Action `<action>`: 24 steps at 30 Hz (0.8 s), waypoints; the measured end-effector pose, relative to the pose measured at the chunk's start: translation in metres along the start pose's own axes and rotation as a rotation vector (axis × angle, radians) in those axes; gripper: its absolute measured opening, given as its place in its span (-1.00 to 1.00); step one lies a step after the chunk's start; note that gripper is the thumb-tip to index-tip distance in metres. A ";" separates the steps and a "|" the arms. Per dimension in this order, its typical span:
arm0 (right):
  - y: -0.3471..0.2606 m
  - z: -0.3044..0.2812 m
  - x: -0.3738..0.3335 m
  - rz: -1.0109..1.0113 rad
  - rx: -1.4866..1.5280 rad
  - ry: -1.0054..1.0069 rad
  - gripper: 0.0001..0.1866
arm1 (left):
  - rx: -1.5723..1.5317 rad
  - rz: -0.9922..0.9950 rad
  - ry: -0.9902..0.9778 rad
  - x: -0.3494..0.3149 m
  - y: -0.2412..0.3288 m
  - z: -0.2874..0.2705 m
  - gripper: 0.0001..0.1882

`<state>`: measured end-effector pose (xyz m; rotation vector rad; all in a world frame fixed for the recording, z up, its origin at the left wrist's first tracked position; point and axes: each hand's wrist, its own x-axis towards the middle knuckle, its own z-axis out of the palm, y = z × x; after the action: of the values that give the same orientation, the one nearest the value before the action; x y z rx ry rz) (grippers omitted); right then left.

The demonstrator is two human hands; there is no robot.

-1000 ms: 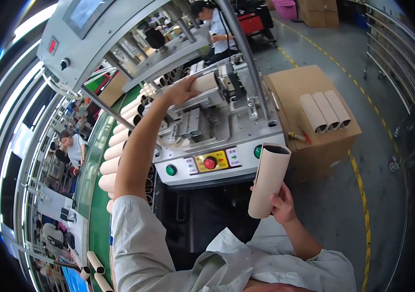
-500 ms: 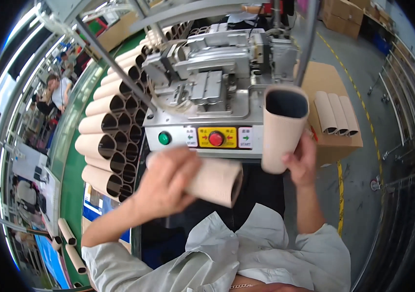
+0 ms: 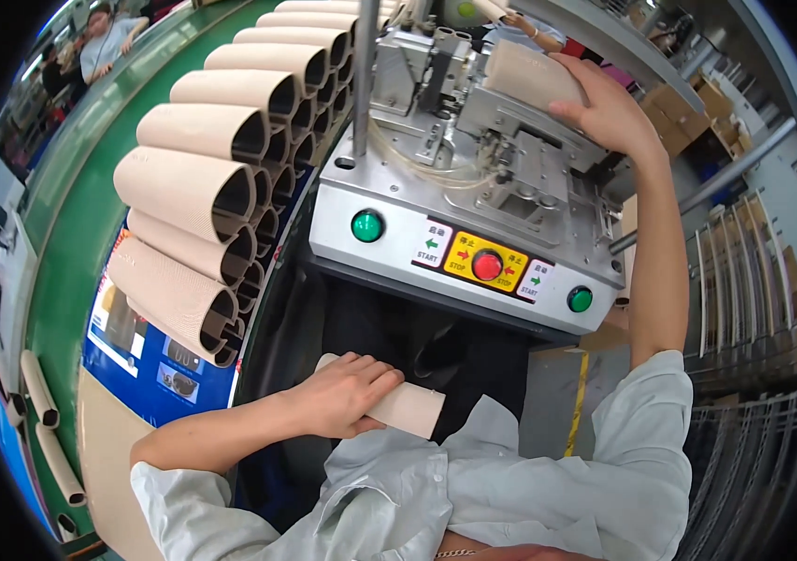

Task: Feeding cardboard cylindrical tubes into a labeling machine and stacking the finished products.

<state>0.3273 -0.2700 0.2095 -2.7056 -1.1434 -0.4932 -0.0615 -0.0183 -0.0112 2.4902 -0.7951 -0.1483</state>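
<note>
My left hand is wrapped round a beige, ribbed, hollow sleeve, held low in front of my shirt. My right arm reaches far forward over the machine. There my right hand grips the end of a second beige sleeve, its thumb on the near side and its fingers over the top. This second sleeve lies on its side at the metal fixture at the back of the machine. The far part of the fixture is partly hidden by the sleeve.
Many similar sleeves lie stacked left of the machine, beside a green conveyor. Green buttons and a red button sit on the front panel. A metal post rises at the machine's left. Another person stands beyond it.
My right hand has carried its sleeve from upright beside the machine to lying at the fixture. My left hand has lowered its sleeve toward me. The view has swung left.
</note>
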 end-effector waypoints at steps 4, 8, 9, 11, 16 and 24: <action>0.035 0.019 0.028 -0.069 0.067 -0.100 -0.27 | -0.022 0.031 0.038 -0.002 0.001 -0.002 -0.34; 0.031 0.027 0.036 -0.057 0.097 -0.225 -0.26 | -0.065 -0.003 0.024 -0.005 0.001 0.000 -0.35; 0.030 0.029 0.037 -0.062 0.092 -0.232 -0.26 | -0.072 -0.003 0.030 -0.006 0.000 0.000 -0.35; 0.029 0.032 0.039 -0.014 0.081 -0.260 -0.27 | -0.081 -0.002 0.032 -0.006 -0.001 0.001 -0.35; 0.030 0.038 0.045 0.075 0.080 -0.286 -0.27 | -0.101 -0.004 0.025 -0.006 -0.002 0.001 -0.34; 0.038 0.035 0.053 0.119 0.105 -0.313 -0.28 | -0.111 -0.016 0.005 -0.003 -0.002 -0.002 -0.32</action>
<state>0.3971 -0.2515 0.1946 -2.8017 -1.0316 0.0097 -0.0626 -0.0140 -0.0112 2.3922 -0.7446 -0.1860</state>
